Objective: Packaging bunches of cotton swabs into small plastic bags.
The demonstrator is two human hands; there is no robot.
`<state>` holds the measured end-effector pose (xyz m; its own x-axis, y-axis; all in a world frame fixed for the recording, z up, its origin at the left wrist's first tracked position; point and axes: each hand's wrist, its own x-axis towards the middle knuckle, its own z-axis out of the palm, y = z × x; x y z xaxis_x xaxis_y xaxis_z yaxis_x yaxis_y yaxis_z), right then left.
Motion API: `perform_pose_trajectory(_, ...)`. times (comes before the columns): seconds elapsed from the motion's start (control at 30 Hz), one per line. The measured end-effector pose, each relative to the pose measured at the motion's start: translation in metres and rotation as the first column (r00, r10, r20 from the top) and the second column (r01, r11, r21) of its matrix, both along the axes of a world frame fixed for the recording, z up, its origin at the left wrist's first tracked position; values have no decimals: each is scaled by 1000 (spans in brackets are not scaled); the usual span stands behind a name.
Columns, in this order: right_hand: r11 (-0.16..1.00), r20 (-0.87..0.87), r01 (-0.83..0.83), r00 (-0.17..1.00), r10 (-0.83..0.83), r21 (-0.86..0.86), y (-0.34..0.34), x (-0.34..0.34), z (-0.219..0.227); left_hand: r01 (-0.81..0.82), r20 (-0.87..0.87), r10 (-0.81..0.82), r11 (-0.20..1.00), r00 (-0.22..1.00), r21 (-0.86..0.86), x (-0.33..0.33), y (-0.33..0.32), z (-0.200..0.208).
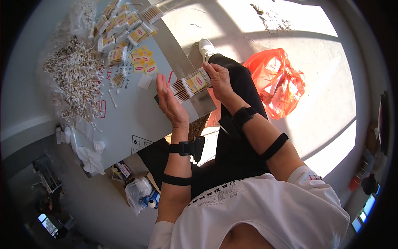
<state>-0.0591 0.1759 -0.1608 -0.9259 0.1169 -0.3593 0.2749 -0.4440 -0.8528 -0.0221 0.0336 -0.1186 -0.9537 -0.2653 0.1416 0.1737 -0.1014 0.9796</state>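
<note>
My right hand (219, 79) grips one end of a bundle of cotton swabs (191, 84) wrapped in a yellow and red label band. My left hand (169, 103) is flat, its fingers pressed against the bundle's other end at the edge of the grey table (137, 120). A big loose heap of cotton swabs (76, 79) lies on the table's left. Several banded swab bundles (120, 27) are piled at the far end, with loose yellow labels (143, 60) in front of them.
An orange plastic bag (277, 81) lies on the sunlit floor to my right. White crumpled tissue (89, 155) and small white bottles (64, 135) sit at the table's near-left corner. A clear plastic bag (137, 193) stands under the table. My black-trousered leg (236, 124) stretches forward.
</note>
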Motion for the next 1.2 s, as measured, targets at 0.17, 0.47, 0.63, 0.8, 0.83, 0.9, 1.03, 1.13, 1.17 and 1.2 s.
perform_pose_trajectory(0.17,998,10,0,1000,1,-59,1,-1,-3,1,18,-1,1000,1000,-25,-1,3,1)
perform_pose_trajectory(0.47,954,161,91,986,-46,-287,-2,2,11,-20,14,20,1000,1000,-13,-2,8,3)
perform_pose_trajectory(0.63,954,157,40,988,7,-297,2,0,11,-29,4,29,1000,1000,0,-2,8,1)
perform_pose_trajectory(0.8,954,110,21,994,12,-299,-1,-1,9,-33,3,33,999,999,22,-3,10,1)
perform_pose_trajectory(0.83,963,102,28,995,-1,-267,-2,-1,10,-41,1,41,998,999,50,-4,11,1)
perform_pose_trajectory(0.9,972,94,39,995,-17,-230,-2,0,6,-20,13,20,1000,1000,11,-4,15,3)
perform_pose_trajectory(1.03,980,60,36,998,-25,-197,-4,0,3,-16,26,15,1000,1000,5,-5,16,3)
perform_pose_trajectory(1.13,987,60,38,998,-29,-159,-3,-1,-1,-15,15,14,998,1000,57,-5,19,2)
perform_pose_trajectory(1.17,989,57,32,998,-24,-147,-3,-1,-3,-16,16,15,998,1000,58,-5,20,1)
perform_pose_trajectory(1.2,989,59,32,998,-23,-146,-1,0,-4,-10,8,10,997,1000,71,-6,22,1)
